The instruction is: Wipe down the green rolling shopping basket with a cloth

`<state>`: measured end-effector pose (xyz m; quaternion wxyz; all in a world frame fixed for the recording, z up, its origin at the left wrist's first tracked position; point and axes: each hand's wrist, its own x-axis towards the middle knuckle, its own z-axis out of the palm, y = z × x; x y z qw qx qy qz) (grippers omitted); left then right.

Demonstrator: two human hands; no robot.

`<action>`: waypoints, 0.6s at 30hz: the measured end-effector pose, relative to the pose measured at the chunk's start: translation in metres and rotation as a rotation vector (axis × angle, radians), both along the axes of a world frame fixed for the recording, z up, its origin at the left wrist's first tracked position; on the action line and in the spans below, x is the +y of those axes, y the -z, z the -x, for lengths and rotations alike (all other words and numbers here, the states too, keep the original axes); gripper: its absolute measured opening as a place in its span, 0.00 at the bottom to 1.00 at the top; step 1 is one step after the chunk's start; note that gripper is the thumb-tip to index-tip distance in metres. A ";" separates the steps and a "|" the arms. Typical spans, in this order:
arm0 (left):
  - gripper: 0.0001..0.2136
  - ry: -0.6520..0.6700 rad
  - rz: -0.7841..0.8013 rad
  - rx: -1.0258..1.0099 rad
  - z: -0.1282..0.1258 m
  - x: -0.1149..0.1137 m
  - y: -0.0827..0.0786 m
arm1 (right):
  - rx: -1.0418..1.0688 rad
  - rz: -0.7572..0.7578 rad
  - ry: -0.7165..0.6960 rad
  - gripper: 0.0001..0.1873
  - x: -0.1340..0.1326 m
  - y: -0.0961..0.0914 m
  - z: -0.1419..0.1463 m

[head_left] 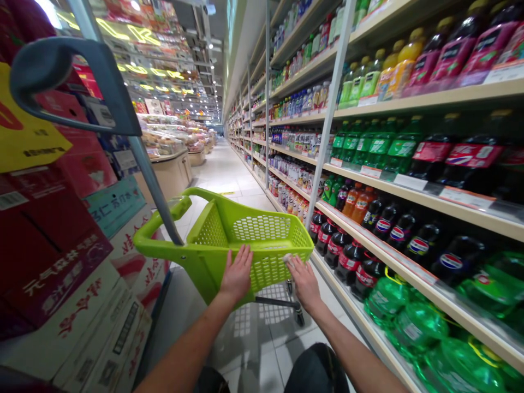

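A lime-green shopping trolley with perforated sides stands crosswise before me, no goods visible in its basket. Flat against the near side wall, below the rim, lies my left hand, its fingers stretched out. Toward the right end of that same wall, my right hand presses a small white tissue or cloth to the green plastic; the fingers partly cover it. A grey pole with a dark grey looped handle rises at the trolley's left end.
Shelves of bottled drinks run along the right, with large green bottles at floor level. Stacked cartons crowd the left beside a yellow price sign. A tiled aisle stretches ahead past display counters.
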<state>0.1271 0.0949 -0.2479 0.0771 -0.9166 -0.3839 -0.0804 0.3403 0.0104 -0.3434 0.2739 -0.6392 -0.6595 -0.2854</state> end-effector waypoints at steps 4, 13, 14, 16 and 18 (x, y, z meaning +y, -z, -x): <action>0.28 -0.026 -0.018 -0.010 -0.003 -0.001 0.003 | 0.022 -0.083 0.071 0.23 0.007 -0.022 -0.016; 0.29 -0.022 -0.021 -0.005 0.003 -0.002 0.005 | 0.093 0.023 0.154 0.26 -0.015 0.018 -0.032; 0.29 -0.033 -0.020 -0.007 0.002 -0.003 0.006 | 0.116 -0.029 0.167 0.25 -0.013 0.010 -0.037; 0.30 -0.061 -0.013 -0.008 0.000 -0.005 0.006 | 0.193 -0.075 0.231 0.24 -0.006 -0.007 -0.048; 0.30 -0.079 0.008 -0.001 -0.001 -0.007 0.005 | 0.327 -0.008 0.325 0.25 -0.001 -0.013 -0.055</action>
